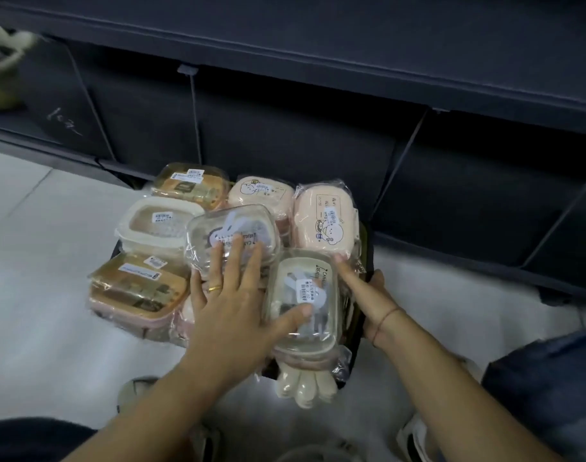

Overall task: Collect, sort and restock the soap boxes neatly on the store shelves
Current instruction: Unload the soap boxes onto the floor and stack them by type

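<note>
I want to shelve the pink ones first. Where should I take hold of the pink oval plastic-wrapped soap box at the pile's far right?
Take the pink oval plastic-wrapped soap box across its narrow width, by the two long sides, coming from above. It lies lid up on top of the other soap boxes, nothing covers it, and its right side looks free.

Right hand [378, 305]: fingers beyond the index hidden behind the clear soap box [305, 271]; label print [233, 230] beside the left fingertips [238, 241] too small to read; dark tray [367, 241] beneath them mostly covered
</note>
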`<state>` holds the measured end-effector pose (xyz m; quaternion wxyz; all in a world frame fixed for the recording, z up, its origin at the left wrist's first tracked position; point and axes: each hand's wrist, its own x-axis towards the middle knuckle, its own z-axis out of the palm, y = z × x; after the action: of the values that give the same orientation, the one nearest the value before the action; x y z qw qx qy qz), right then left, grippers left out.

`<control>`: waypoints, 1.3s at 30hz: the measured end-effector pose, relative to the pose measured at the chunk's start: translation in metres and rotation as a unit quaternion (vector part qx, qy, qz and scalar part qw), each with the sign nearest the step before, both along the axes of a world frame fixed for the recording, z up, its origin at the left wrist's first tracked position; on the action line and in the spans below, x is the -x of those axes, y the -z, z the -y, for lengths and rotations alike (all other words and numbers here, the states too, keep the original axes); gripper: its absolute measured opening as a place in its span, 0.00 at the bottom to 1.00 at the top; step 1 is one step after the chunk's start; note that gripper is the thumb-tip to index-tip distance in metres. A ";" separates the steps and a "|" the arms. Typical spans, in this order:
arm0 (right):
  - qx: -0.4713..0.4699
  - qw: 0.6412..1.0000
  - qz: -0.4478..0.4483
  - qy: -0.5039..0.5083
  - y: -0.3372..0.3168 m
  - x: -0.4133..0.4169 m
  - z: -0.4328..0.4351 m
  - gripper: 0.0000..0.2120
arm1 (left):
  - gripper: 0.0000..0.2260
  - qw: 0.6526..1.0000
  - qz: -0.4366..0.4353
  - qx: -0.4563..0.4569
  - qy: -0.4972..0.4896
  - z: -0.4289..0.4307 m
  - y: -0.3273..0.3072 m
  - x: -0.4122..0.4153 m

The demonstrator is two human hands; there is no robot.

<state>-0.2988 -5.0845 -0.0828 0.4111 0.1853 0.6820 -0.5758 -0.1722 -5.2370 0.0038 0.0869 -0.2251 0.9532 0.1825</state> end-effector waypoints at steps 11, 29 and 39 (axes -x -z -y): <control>0.072 0.997 0.008 -0.030 0.011 -0.020 0.175 0.73 | 0.53 0.996 0.018 -0.081 0.017 0.195 -0.003 -0.013; -0.030 0.964 -0.246 -0.099 -0.044 -0.035 0.318 0.56 | 0.49 0.998 -0.036 0.025 -0.050 0.374 -0.015 -0.010; -0.096 0.886 -0.401 -0.211 -0.054 -0.114 0.361 0.56 | 0.38 0.994 -0.069 -0.013 -0.085 0.403 -0.008 0.016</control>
<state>-0.1845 -5.4458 -0.0285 0.1944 -0.1706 0.8637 -0.4326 -0.1886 -5.6401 0.0119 0.0081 -0.2908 0.9320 0.2163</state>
